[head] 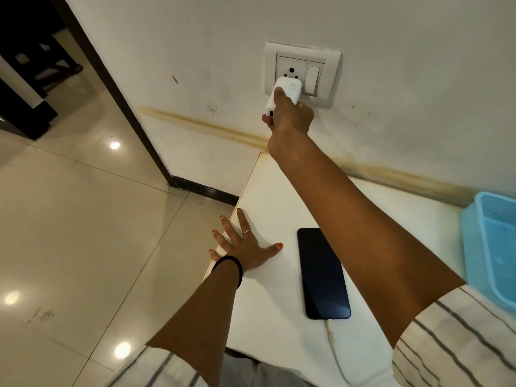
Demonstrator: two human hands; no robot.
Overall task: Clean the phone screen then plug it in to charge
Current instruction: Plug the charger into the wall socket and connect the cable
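Note:
A black phone (322, 273) lies face up with a dark screen on the white table (268, 308). A white cable (333, 347) runs from its near end toward me. My right hand (290, 115) is stretched up to the wall and grips a white charger adapter (287, 90), which sits against the wall socket (291, 70). My left hand (243, 247) rests flat on the table's left edge, fingers spread, holding nothing.
The socket plate (301, 71) has a white switch (312, 79) to the right of the adapter. A blue plastic basket (488, 247) stands at the table's right edge. Shiny tiled floor (83, 219) lies to the left, with dark furniture (28, 79) beyond a doorway.

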